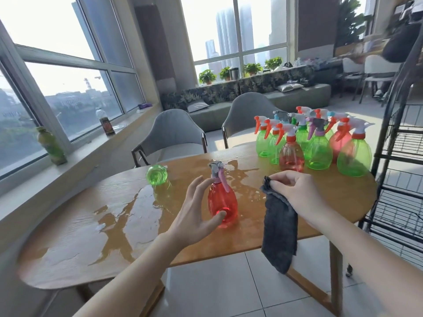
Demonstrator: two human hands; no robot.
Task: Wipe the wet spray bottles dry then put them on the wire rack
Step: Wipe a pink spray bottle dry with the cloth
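A red spray bottle (223, 203) with a grey and pink trigger head stands upright on the wet wooden table (96, 236). My left hand (196, 216) is spread open just left of it, thumb at its base and fingertips by its neck. My right hand (295, 191) pinches the top of a dark grey cloth (279, 234) that hangs down past the table's front edge. A green bottle (157, 175) lies on its side further back. Several green and red spray bottles (318, 143) stand grouped at the far right of the table. The black wire rack (402, 156) stands to the right.
Water pools (128, 216) cover the table's middle and left. Two grey chairs (171, 133) stand behind the table. Drink bottles (51, 145) sit on the window sill at left. A person sits far back right.
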